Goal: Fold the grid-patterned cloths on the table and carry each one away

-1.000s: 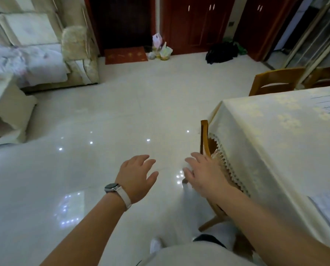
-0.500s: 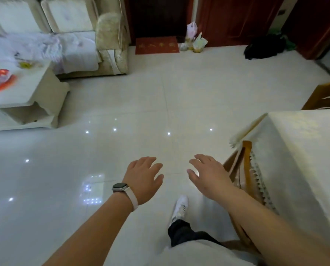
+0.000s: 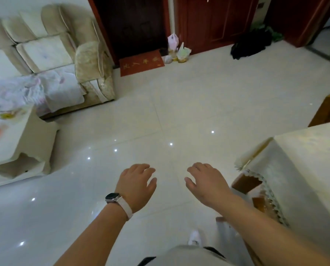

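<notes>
No grid-patterned cloth is seen in this view. Only a corner of the table [image 3: 306,162] is shown at the right, covered by a cream tablecloth with a lace edge, and nothing patterned can be made out on the part in view. The table lies to the right of both hands, so the right hand [image 3: 206,184] is the nearer one, held near a wooden chair [image 3: 245,182] tucked in at the table's corner. The left hand [image 3: 136,186], marked by a wristwatch [image 3: 113,197], is held further off over the glossy floor [image 3: 160,116]. Both hands are held palm down in the air with fingers loosely spread, and nothing is grasped or touched by either. A turn to the right is judged to be needed before any cloth can be reached.
</notes>
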`<state>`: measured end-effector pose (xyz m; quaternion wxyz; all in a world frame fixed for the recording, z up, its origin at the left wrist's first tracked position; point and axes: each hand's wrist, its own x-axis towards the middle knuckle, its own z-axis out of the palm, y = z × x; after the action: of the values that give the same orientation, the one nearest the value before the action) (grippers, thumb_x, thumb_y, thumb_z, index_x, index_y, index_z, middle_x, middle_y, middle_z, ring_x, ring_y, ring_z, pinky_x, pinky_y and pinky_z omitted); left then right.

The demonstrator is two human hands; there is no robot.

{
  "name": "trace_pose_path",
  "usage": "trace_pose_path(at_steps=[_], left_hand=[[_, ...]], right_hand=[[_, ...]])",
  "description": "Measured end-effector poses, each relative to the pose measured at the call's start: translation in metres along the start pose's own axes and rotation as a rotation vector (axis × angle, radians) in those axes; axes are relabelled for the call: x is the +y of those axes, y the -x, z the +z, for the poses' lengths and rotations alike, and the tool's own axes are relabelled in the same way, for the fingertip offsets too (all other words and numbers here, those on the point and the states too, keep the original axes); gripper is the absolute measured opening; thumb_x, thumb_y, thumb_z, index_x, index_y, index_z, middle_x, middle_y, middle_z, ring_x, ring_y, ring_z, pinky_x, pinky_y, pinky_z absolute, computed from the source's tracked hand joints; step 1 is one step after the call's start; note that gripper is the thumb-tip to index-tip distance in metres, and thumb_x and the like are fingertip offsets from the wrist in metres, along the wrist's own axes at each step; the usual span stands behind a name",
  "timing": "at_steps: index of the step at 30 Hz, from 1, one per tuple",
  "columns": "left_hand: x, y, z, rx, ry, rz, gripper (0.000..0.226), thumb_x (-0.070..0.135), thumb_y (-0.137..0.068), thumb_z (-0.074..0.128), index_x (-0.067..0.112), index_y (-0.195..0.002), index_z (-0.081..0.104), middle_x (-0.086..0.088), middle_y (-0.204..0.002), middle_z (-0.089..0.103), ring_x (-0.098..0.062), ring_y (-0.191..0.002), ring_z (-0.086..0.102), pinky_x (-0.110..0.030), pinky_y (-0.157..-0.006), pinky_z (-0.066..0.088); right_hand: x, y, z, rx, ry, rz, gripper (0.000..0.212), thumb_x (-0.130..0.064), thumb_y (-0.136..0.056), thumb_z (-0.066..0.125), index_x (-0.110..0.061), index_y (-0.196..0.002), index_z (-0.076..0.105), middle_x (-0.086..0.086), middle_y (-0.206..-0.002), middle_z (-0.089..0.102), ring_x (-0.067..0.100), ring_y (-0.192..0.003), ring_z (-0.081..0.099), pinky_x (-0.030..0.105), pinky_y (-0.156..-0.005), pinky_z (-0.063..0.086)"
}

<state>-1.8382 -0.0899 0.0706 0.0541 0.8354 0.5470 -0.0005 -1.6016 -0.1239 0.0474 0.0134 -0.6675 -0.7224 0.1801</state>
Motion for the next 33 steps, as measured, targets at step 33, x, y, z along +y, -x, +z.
trace_pose_path(at_steps=[33], left_hand=[[-0.134,-0.463,-0.012,-0.003,0.132,0.576,0.04,0.041,-0.084,0.051,0.02,-0.114,0.067,-0.005,-0.119,0.065,-0.027,-0.109,0.061,-0.043,-0.088,0.048]], right_hand=[[0.017,-0.316,-0.111,0.253,0.014,0.582,0.042,-0.044,-0.094,0.049,-0.02,-0.126,0.061,0.001,-0.12,0.062,0.027,-0.103,0.059,0.037,-0.086,0.047]])
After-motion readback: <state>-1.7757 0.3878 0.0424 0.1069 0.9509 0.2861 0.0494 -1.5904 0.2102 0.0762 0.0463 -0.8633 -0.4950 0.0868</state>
